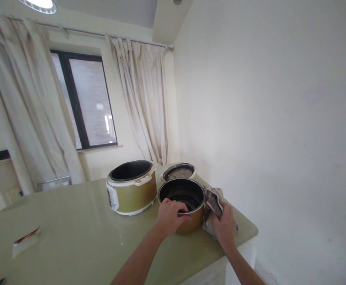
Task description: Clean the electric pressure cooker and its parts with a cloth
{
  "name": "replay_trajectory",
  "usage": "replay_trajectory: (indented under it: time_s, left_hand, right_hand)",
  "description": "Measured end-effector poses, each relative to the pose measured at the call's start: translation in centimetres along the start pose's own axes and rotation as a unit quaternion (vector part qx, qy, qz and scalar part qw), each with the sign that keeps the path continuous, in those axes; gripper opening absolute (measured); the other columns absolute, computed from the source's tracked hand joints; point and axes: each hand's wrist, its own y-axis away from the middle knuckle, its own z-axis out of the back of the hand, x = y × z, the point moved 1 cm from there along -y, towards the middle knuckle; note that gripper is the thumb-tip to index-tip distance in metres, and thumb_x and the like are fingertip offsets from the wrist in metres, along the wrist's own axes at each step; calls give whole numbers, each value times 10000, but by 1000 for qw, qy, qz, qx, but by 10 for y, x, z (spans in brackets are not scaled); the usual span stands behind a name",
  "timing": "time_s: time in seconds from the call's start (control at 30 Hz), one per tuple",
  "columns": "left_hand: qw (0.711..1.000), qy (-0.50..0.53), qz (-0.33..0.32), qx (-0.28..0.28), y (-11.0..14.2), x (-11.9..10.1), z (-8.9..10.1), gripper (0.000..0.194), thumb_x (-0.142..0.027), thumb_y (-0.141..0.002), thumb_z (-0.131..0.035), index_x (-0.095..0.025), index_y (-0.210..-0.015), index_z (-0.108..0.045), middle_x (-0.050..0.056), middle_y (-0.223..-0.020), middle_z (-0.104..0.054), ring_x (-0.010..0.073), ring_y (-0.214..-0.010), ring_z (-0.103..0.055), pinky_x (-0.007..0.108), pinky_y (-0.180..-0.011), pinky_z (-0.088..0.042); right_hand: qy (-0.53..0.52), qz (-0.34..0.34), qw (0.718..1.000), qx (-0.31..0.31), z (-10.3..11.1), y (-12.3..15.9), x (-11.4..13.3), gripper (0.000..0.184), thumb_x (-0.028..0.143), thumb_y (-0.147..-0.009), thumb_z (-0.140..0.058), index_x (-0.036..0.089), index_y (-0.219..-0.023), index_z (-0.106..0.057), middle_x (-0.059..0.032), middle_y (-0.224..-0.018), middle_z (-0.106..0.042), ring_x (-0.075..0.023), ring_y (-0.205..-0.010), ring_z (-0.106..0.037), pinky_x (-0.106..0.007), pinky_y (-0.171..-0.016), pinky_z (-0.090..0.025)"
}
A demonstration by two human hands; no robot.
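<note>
An inner cooking pot [192, 223], dark inside and golden brown outside, stands upright near the counter's right end. My left hand [172, 215] grips its near rim, with the thumb at the front edge and the fingers partly hidden. Against the pot's right side, my right hand [225, 225] is closed on a crumpled grey and beige cloth [216, 198]. Just behind the pot lies a round lid [179, 172], its dark inner face up. To the left is the green and white body of an electric cooker [134, 196], uncovered, with a dark inside.
The pale green counter [80, 233] ends at a rounded corner on the right, close to a white wall [267, 118]. A white piece with a brown edge [26, 239] lies at the left. Behind are curtains [143, 91] and a dark-framed window [89, 99].
</note>
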Motion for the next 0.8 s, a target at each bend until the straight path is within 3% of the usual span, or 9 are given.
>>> replay_trajectory:
  time_s: [0.23, 0.5, 0.8]
  left_hand:
    - [1000, -24, 10, -9, -31, 1, -10, 378, -668, -912, -640, -331, -942, -809, -15, -971, -828, 209, -963, -725, 380, -915, -387]
    - [999, -36, 17, 16, -46, 3, -8, 311, -626, -858, -733, -335, -938, -806, -22, -988, -830, 213, -984, -725, 360, -929, -403]
    - [999, -38, 21, 28, -55, 3, -11, 322, -613, -905, -683, -318, -970, -793, -4, -1028, -824, 233, -1033, -717, 381, -968, -413]
  right_hand:
    - [1, -10, 1000, 12, -2, 1, -4, 416, 464, -861, -453, 220, -1180, -557, -121, -1179, -648, -323, -1008, -653, -413, -815, -471]
    - [-9, -1, 1000, -1, -1, 2, -5, 382, 449, -856, -482, 223, -1142, -594, -117, -1136, -669, -330, -994, -673, -422, -802, -491]
    - [0, -3, 1000, 13, -1, 2, -3, 395, 452, -841, -482, 218, -1142, -585, -118, -1167, -664, -325, -999, -678, -423, -833, -499]
